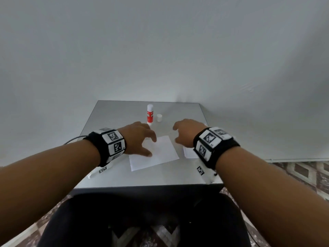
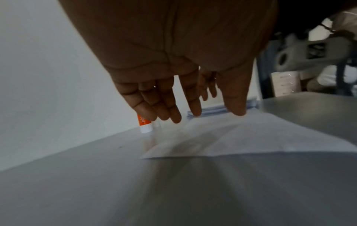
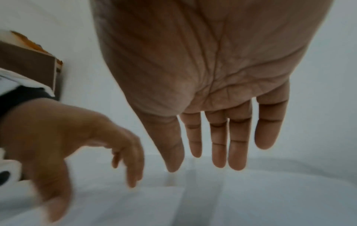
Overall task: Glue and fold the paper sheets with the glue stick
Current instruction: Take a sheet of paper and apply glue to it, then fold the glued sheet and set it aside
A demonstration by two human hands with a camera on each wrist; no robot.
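Grey table: your small square grey tabletop point(image 1: 110, 177) carries everything; its far edge meets the pale wall.
Paper sheet: your white, slightly skewed rectangular paper sheet point(image 1: 156, 155) lies flat near the middle of the table, nearer the front edge than the back.
Left hand: your left hand point(image 1: 138, 138) is over the sheet's left side, palm down, fingers point(image 2: 168, 105) spread and relaxed, holding nothing; the thumb tip sits on or just above the paper, which of the two you cannot tell.
Right hand: your right hand point(image 1: 187, 133) hovers beside the sheet's right edge, fingers point(image 3: 236, 145) straight and loosely parted, holding nothing.
Paper stack: your thin stack of white paper point(image 1: 189, 153) lies near the right edge of the table, partly hidden under the right wrist.
Glue stick: your red-and-white glue stick point(image 1: 150, 114) stands upright towards the back edge, uncapped, apart from both hands.
Cap: your small white cylindrical cap point(image 1: 159, 118) stands just beside the stick, on its right.
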